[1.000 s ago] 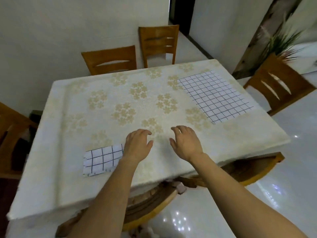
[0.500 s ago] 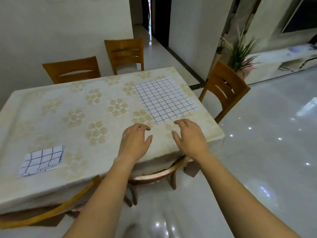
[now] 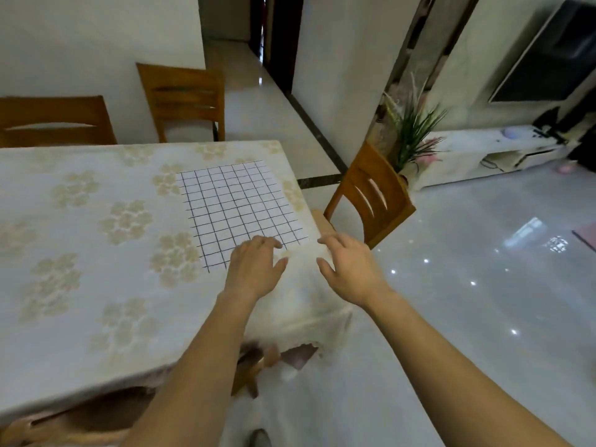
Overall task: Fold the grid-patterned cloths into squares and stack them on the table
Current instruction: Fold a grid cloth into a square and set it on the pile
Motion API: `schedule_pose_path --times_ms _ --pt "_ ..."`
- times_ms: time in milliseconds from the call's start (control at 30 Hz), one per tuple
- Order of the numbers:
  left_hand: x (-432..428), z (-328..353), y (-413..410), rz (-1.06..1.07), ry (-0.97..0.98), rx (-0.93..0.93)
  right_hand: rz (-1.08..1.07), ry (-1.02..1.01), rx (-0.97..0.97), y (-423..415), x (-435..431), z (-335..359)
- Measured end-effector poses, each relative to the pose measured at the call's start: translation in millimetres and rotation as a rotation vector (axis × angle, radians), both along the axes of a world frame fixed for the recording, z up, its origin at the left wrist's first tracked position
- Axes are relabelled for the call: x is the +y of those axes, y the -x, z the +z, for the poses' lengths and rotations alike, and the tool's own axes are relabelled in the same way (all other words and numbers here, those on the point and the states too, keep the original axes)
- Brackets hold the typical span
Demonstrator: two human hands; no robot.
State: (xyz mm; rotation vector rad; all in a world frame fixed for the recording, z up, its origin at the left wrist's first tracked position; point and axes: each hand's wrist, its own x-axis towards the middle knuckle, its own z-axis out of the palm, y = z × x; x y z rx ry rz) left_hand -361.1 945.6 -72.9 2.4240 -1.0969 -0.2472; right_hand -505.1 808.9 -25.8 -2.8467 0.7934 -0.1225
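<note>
The table (image 3: pixel 48 359) is draped in a cream tablecloth (image 3: pixel 125 217) printed with pale gold flower clusters. The covering hangs down over the near edge and round the near right corner, where its hem looks uneven. One grid-patterned cloth (image 3: pixel 238 204) lies on it, white with thin dark lines, spread out flat and smooth toward the far right corner. Its right edge runs close along the table's right side, and its near edge sits well back from the near edge. To its left, the flower print stretches across the top.
</note>
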Motion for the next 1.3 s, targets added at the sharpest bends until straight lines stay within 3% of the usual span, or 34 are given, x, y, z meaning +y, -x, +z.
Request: schedule_pose_path --times_ms 133,467,733,933,1300 --pt "-72 10 -1 -0.020 0.003 0.004 -0.002 -0.022 -0.022 -6 -79 18" --pt "-197 -7 2 0.181 -0.075 -0.097 0.207 -0.187 -0.052 -22 -239 -21" --pt "-311 13 48 0.479 -0.114 -0.066 0.405 -0.235 -0.082 -11 -403 -21" --pt "-381 13 35 0.644 -0.133 -0.034 0.571 -0.246 -0.122 -65 -476 -18" --pt "-501 -4 -67 0.859 -0.025 0.009 0.838 -0.124 -0.035 -216 -589 -10"
